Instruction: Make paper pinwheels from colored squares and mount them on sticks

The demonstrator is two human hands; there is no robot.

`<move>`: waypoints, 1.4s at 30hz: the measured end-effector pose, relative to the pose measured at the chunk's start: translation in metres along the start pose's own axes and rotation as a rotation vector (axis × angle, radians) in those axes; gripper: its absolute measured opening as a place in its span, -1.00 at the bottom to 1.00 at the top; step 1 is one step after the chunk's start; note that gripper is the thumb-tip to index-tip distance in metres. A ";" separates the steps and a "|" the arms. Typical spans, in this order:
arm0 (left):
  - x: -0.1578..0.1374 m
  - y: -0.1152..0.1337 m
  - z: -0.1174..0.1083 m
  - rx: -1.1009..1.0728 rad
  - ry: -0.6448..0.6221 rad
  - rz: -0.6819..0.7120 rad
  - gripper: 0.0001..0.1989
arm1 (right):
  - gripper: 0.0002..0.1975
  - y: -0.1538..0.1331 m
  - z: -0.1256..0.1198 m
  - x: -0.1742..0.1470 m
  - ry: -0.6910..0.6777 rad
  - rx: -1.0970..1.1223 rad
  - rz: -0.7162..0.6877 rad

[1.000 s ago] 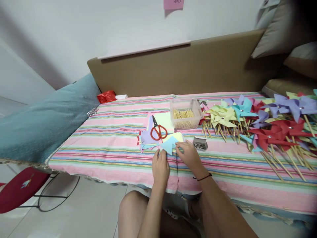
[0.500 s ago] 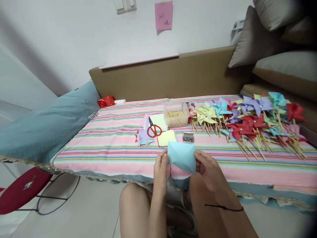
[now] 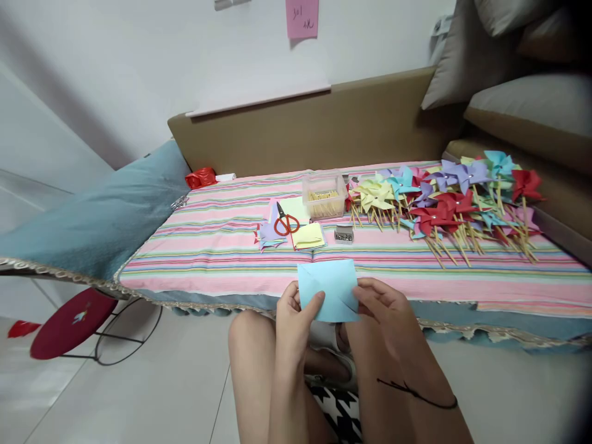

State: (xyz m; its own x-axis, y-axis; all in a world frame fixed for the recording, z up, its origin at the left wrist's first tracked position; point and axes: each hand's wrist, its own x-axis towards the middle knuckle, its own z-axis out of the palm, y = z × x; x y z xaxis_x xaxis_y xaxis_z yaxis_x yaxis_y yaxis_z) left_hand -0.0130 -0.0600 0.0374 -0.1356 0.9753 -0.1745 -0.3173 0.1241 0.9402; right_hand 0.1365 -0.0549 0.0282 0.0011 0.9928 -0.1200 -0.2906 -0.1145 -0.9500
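Over my knees I hold a square sheet of light blue paper (image 3: 329, 277) up in front of the striped cloth. Diagonal lines run in from its corners, and the lower right one looks like a slit. My left hand (image 3: 296, 313) pinches the left edge, thumb on the front face and fingers behind. At the right edge my right hand (image 3: 383, 303) grips the sheet between thumb and fingers. Beyond it lie red-handled scissors (image 3: 287, 224), a stack of yellow paper (image 3: 308, 236), purple and blue paper scraps (image 3: 271, 235) and a small box of metal fasteners (image 3: 343, 234).
A clear plastic tub (image 3: 324, 196) holds short wooden sticks. Many paper pinwheels (image 3: 441, 213) on sticks lie piled at the right, near grey cushions (image 3: 531, 111). A red bag (image 3: 201, 178) lies at the back left, and a dark red stool (image 3: 74, 324) stands on the floor.
The view has tipped down and shifted a little. The blue sheet has turned flatter toward me, and my left thumb now lies farther across its front. Both hands still hold it.
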 end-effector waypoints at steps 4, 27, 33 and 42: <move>-0.008 0.003 0.001 0.036 -0.047 0.041 -0.71 | -0.84 -0.002 0.001 -0.008 0.076 -0.069 -0.120; -0.018 0.010 -0.001 0.015 -0.147 -0.079 -0.56 | -0.69 0.000 -0.040 -0.011 -0.196 -0.941 -0.740; -0.010 -0.003 -0.004 0.139 -0.129 -0.061 -0.66 | -0.71 -0.002 -0.041 -0.012 -0.167 -0.804 -0.702; -0.013 0.006 -0.001 0.068 0.078 -0.039 -0.74 | -0.56 0.005 -0.039 -0.016 -0.094 -0.339 -0.304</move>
State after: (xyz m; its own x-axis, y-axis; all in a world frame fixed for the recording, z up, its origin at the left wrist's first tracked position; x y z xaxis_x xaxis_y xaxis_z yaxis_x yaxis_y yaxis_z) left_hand -0.0146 -0.0720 0.0450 -0.1976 0.9527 -0.2307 -0.2598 0.1760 0.9495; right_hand 0.1725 -0.0726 0.0139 -0.0530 0.9803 0.1904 0.0383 0.1925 -0.9805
